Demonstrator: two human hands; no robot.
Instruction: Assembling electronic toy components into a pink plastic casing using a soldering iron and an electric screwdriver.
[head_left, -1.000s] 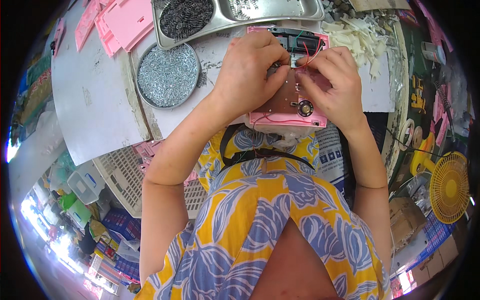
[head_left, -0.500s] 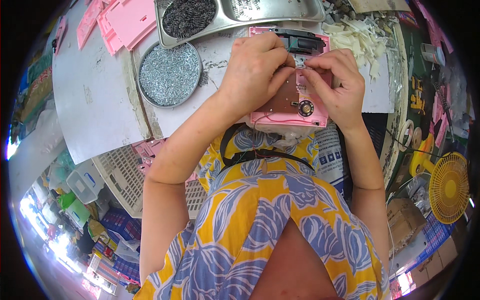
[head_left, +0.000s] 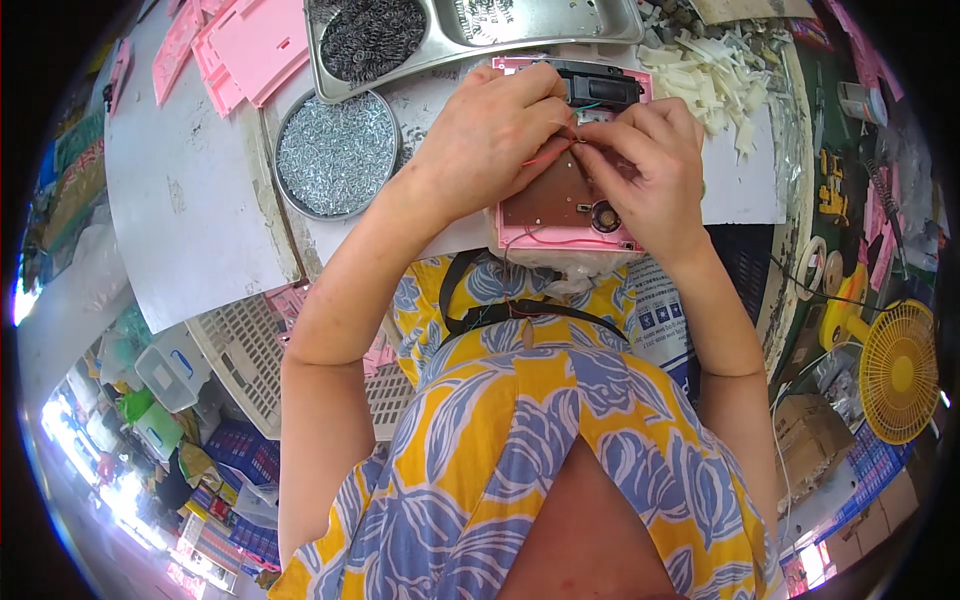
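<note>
A pink plastic housing (head_left: 515, 236) lies at the table's near edge, with a brown board (head_left: 545, 205) in it. A black part (head_left: 605, 92) spans its far end, and a small round black part (head_left: 605, 217) sits near the board's right corner, partly behind my right hand. Over the board my left hand (head_left: 487, 140) is closed in a pinch on a thin red wire (head_left: 550, 155). My right hand (head_left: 648, 165) pinches at the wire's end, its fingertips almost touching the left ones. Beside them runs a green wire (head_left: 588, 106).
Left of the housing stands a round tray of small screws (head_left: 335, 155). Behind is a metal tray (head_left: 545, 35) with dark springs (head_left: 375, 40). White plastic pieces (head_left: 705, 80) are heaped at right, pink panels (head_left: 255, 45) at far left. A yellow fan (head_left: 900, 375) stands at right.
Both hands have shifted slightly left over the board, the right one more. A red wire now shows between the fingers, and the right hand covers part of the round black part.
</note>
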